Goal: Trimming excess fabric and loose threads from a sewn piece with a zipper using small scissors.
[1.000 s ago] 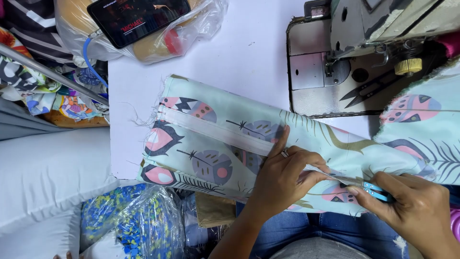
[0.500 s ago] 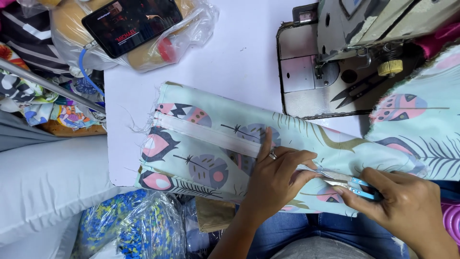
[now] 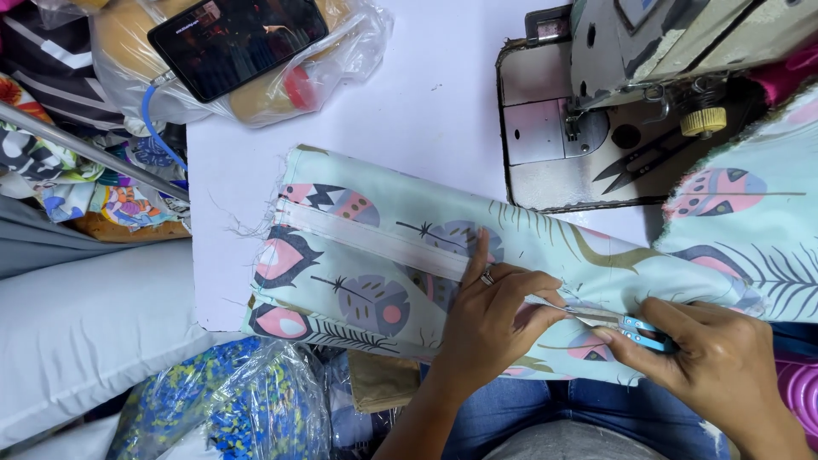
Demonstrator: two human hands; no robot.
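Two hands work on one length of pale mint printed fabric (image 3: 375,247), which lies across the white table (image 3: 426,94) just left of the sewing machine (image 3: 613,94). The left hand (image 3: 494,315) presses flat on the cloth with its fingertips pinching the edge, probably to hold the seam taut. The right hand (image 3: 716,366) grips blue-handled thread snips (image 3: 626,324), blades pointing at that pinched spot. A second pair of dark snips (image 3: 643,158) rests on the machine bed. Far left of the machine, a clear plastic bag (image 3: 281,77) carries a dark phone (image 3: 239,38); another clear bag of blue-yellow cloth (image 3: 221,409) sits below the table edge.
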